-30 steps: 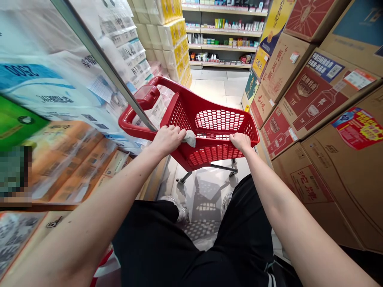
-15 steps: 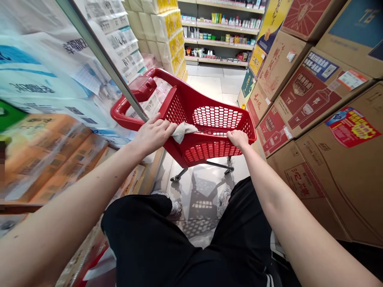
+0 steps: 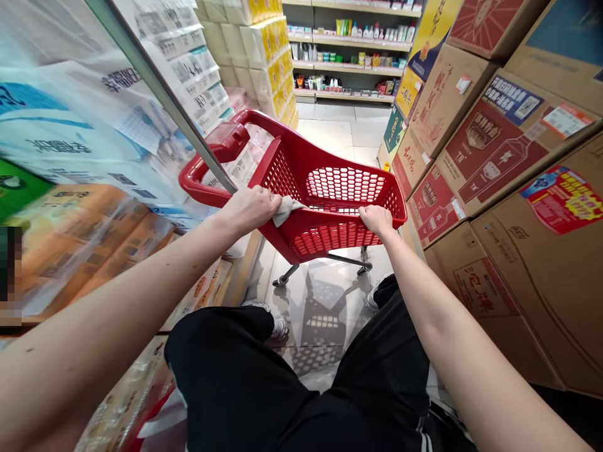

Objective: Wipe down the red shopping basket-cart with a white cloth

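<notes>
A red plastic shopping cart [image 3: 301, 149] stands crosswise before me, its handle to the left and its basket to the right. My left hand [image 3: 257, 206] is closed over the near rim by the handle end, with a light grey cloth [image 3: 285, 212] under its fingers. Part of the cloth sticks out to the right along the rim. Further along the same rim, near the right end, my right hand [image 3: 377, 220] is wrapped around the edge. Nothing shows inside the part of the basket I can see.
Wrapped paper packs [image 3: 264, 47] and a slanting metal post [image 3: 162, 94] are on the left. Cardboard cartons [image 3: 499, 138] are stacked high on the right. Shelves of bottles and tubes [image 3: 353, 63] cross the aisle's far end. Tiled floor [image 3: 325, 113] runs between.
My left fingers have curled in more around the cloth, and less of it sticks out. My right foot has stepped forward. The right hand keeps its hold on the rim.
</notes>
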The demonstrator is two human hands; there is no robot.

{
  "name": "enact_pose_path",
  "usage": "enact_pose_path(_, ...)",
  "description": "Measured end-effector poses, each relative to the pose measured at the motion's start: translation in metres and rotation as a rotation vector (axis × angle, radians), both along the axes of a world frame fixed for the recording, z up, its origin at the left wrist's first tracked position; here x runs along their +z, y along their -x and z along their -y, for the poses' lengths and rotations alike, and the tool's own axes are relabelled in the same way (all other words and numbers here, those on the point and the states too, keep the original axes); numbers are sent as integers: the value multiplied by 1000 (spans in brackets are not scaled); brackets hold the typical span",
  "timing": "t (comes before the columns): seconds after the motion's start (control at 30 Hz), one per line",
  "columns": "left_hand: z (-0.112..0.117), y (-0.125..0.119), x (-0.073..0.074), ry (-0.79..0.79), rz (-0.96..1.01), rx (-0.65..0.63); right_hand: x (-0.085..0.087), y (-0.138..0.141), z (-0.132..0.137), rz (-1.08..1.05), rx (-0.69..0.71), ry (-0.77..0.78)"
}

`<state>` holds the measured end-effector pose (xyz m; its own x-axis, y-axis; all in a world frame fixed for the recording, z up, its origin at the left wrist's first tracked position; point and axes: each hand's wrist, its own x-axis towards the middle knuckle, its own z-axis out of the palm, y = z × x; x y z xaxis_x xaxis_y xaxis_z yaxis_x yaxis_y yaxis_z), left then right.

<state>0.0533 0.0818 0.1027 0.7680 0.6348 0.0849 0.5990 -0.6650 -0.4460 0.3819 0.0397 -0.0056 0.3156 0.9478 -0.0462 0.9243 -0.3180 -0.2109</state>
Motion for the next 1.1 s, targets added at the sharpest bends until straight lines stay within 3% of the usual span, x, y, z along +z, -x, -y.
enact_pose_path(0.37,-13,-2,-4,51,-117,-62,0,3,4,-15,66,4)
enact_pose_path(0.6,9,-64,-40,152,-47,-94,0,13,9,26,97,3)
enact_pose_path(0.7,12,-75,-51,180,6,-110,1,13,9,33,100,-3)
enact_pose_path(0.87,8,-48,-47,120,47,-223,2,8,10,42,76,-6)
enact_pose_path(1.1,12,5,-26,-5,207,-236,2,2,12,32,63,-12)
